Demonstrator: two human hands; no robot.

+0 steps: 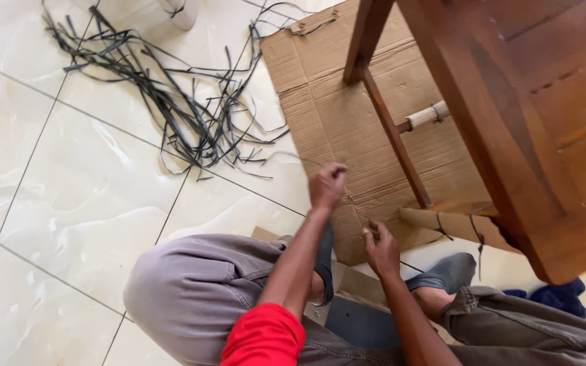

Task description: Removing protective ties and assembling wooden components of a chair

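Thin pale strand (353, 203) pinched taut between left hand (327, 184) and right hand (380, 247); corrugated cardboard (334, 115) flat beneath; wooden chair (510, 122) glossy.

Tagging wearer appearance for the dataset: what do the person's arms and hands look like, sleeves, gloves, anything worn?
Both hands are bare: no gloves, rings or watch visible on the left hand or the right hand. The left arm has a bright red sleeve ending around the elbow, forearm uncovered. The right forearm is uncovered too; its sleeve is out of view.
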